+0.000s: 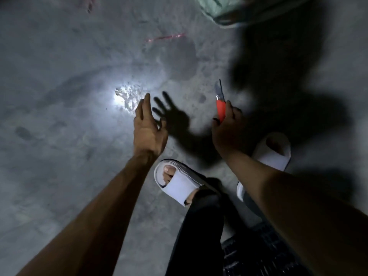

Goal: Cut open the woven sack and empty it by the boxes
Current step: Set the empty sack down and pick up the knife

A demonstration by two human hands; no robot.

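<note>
Orange utility knife (221, 108) is sitting clamped in the right hand (227, 128), blade outward; the left hand (148, 128) is hanging spread and empty. Pale green woven sack (223, 8) is lying well beyond the knife, so better to keep the blade away from the body.

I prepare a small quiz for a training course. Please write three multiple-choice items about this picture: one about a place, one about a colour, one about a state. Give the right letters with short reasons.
1. Where is the pale green sack?
A. at the top edge of the view
B. under the left hand
C. between the feet

2. What colour is the knife handle?
A. blue
B. orange-red
C. black

3. What is the state of the left hand?
A. gripping the sack
B. holding the knife
C. open and empty

Answers: 1 A, the sack lies at the upper frame edge; 2 B, the handle in the right hand is orange-red; 3 C, its fingers are spread over bare floor.
</note>
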